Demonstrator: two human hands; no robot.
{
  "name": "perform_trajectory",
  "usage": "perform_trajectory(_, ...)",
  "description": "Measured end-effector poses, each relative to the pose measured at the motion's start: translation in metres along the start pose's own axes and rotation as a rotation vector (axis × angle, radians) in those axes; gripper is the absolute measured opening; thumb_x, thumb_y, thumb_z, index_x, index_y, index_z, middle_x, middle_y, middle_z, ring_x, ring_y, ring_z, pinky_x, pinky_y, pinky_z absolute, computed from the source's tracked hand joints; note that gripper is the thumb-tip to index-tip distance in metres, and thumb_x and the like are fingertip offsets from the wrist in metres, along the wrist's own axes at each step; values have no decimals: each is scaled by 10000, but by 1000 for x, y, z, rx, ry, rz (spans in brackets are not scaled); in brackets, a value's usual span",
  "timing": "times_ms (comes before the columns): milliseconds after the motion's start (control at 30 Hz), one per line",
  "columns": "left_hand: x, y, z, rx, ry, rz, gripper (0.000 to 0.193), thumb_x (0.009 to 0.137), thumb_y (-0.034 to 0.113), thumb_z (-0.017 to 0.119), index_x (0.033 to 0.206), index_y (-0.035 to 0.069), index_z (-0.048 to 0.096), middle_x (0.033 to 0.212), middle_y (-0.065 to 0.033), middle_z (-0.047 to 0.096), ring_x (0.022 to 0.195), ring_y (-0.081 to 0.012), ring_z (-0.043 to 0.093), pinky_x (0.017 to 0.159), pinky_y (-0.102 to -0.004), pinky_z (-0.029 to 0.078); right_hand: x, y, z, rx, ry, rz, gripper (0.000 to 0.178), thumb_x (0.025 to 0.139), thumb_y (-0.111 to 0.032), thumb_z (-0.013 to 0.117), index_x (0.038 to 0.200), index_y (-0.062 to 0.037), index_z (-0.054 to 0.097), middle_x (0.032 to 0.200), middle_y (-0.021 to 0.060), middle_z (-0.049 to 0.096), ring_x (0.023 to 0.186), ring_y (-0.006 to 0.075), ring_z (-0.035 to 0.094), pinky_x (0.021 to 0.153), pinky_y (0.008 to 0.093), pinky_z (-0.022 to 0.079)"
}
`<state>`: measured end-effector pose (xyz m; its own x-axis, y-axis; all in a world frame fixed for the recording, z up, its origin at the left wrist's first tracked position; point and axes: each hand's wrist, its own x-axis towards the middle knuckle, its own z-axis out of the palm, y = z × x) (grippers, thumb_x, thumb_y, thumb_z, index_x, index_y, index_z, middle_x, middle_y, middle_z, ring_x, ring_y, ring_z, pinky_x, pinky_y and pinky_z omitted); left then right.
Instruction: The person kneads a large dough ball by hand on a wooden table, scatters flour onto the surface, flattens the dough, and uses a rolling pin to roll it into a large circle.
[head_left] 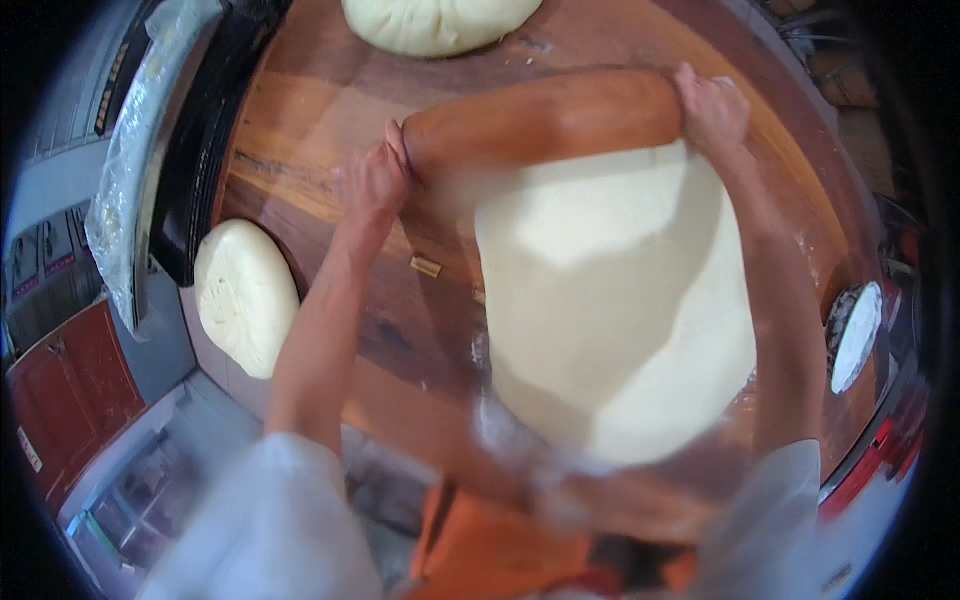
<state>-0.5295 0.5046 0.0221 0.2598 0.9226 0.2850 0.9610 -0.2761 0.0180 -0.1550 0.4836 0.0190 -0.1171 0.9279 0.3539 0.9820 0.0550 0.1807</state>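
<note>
A thick wooden rolling pin (550,120) lies across the far edge of a wide, flat dough sheet (610,320). My left hand (378,178) is closed at the pin's left end, and my right hand (716,112) grips its right end. Pale and smooth, the sheet spreads toward me over the wooden table, with the shadow of my arms across it. The fingers of both hands are partly hidden or blurred.
One round dough lump (440,20) sits at the far side of the wooden table (390,330); another dough lump (245,298) rests at the left edge. A bowl of white powder (857,338) stands at the right. Plastic wrapping (150,150) hangs beyond the left edge.
</note>
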Motion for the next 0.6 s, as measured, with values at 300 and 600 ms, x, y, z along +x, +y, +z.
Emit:
perform_trajectory(300, -145, 79, -58, -119, -304, 15, 382, 874, 243, 481, 534, 84, 554, 521, -130, 544, 462, -305, 540, 457, -404, 432, -147, 37, -55, 290, -89, 48, 213, 836, -203, 410, 690, -130, 547, 660, 78, 576, 643, 278, 539, 705, 380, 386)
perform_trajectory(600, -312, 128, -108, -373, -397, 196, 325, 838, 210, 532, 524, 129, 507, 481, -83, 491, 407, -276, 484, 404, -386, 394, -374, 13, -161, 295, -148, 170, 158, 793, -110, 486, 643, -92, 531, 611, 94, 503, 625, 285, 490, 641, 401, 389)
